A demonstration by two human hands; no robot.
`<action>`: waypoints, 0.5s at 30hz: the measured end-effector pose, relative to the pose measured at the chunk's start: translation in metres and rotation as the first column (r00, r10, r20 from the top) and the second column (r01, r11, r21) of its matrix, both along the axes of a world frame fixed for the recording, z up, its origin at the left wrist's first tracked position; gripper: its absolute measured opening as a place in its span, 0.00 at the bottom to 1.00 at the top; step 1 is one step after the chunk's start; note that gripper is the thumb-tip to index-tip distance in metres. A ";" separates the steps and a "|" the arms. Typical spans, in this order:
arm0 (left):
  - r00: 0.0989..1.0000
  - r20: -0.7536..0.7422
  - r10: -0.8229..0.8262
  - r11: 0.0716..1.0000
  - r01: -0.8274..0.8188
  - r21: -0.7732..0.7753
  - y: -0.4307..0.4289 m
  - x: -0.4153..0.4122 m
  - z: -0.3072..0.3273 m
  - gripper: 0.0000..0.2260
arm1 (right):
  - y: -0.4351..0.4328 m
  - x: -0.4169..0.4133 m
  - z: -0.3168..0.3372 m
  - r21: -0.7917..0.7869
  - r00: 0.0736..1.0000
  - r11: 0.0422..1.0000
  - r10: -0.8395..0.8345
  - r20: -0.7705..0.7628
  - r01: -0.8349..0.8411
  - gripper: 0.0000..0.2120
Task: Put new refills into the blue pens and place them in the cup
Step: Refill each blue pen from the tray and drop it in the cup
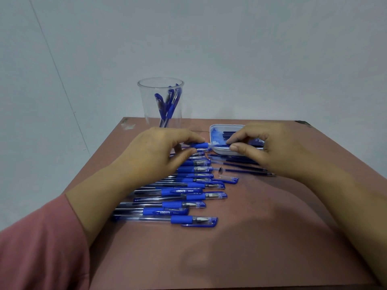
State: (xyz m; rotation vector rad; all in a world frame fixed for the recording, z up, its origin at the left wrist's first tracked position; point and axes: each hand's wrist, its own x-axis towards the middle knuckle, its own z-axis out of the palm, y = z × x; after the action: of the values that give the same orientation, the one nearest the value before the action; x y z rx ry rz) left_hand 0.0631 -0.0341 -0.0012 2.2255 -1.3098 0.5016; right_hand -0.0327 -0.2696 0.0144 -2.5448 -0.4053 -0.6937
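We saw the left hand (159, 147) pinching a pen barrel (199, 145) by its blue grip, thumb below and fingers curled over the top; the barrel lay roughly level above the table (251, 237), its open end pointing right. The right hand (270, 147) pinched a thin dark refill (219, 145) between thumb and forefinger; the refill's left end met the barrel's mouth (how far inside it reached we could not tell).

Behind the right hand sat a shallow white tray (215, 130) holding more refills; several loose refills (240, 162) lay on the table just in front of it, partly hidden under that hand. A small metal tip (220, 170) stood near them, with a blue cap (228, 180) lying just beside it.

A row of blue pens (182, 204) lay side by side beneath and in front of the left hand, capped ends to the right; the farthest were hidden by the fingers. At the table's far edge stood the clear cup (146, 101), upright, with a few finished pens (167, 103) leaning inside it; it stood apart from both hands. A pink sleeve (37, 248) covered the left forearm.
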 end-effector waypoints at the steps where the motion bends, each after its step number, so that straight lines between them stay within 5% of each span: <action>1: 1.000 0.015 0.005 1.000 -0.005 -0.015 0.000 0.001 0.000 0.13 | 0.002 0.000 -0.001 0.009 1.000 1.000 0.009 0.002 -0.009 0.09; 3: 0.999 0.033 0.028 0.999 -0.026 -0.045 0.001 0.005 -0.001 0.14 | 0.002 -0.001 0.001 0.023 1.000 1.000 0.008 -0.003 -0.008 0.14; 11: 0.999 0.014 0.032 0.998 -0.031 -0.055 0.000 0.004 -0.003 0.14 | 0.002 0.005 -0.005 -0.038 0.996 0.998 -0.038 0.077 0.041 0.04; 15: 1.000 0.001 0.021 0.999 -0.021 -0.049 -0.001 0.004 -0.002 0.14 | 0.003 0.006 -0.007 -0.064 0.999 0.998 -0.012 0.046 0.015 0.14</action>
State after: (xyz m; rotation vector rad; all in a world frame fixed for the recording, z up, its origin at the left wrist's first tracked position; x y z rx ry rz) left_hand 0.0670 -0.0347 -0.0031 2.2008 -1.2631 0.5379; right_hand -0.0263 -0.2661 0.0076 -2.5981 -0.4320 -0.7562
